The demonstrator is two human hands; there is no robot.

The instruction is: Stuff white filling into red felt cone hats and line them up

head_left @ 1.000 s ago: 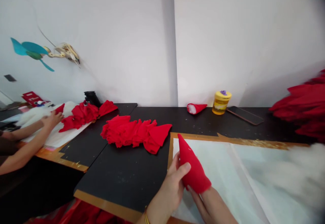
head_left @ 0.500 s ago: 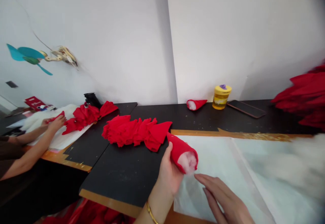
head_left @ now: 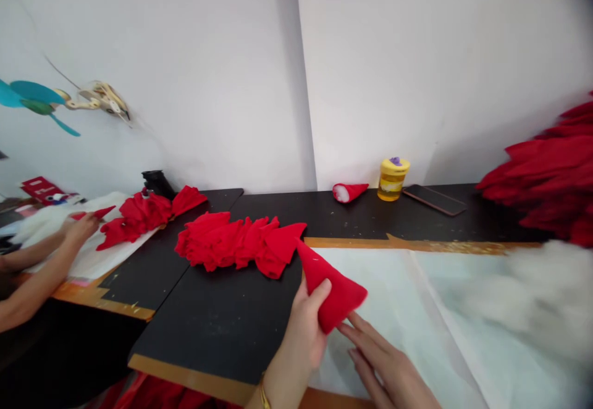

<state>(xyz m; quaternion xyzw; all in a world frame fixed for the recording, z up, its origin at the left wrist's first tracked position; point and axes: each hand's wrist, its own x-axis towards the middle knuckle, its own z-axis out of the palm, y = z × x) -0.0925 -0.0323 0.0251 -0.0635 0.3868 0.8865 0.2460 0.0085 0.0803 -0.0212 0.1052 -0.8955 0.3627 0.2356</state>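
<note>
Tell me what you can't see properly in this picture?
All in the head view:
Red cone: what is inside, hidden by its own cloth and the left hand gripping it.
White fluff: blurred.
Red pile: cut off by the right edge.
Yellow tub: label too small to read.

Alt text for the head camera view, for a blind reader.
The person's left hand holds a red fabric cone above a black table, the right hand open beside its wide end. Behind lies a row of red cones; far left, a co-worker's hand is by another red pile.
</note>
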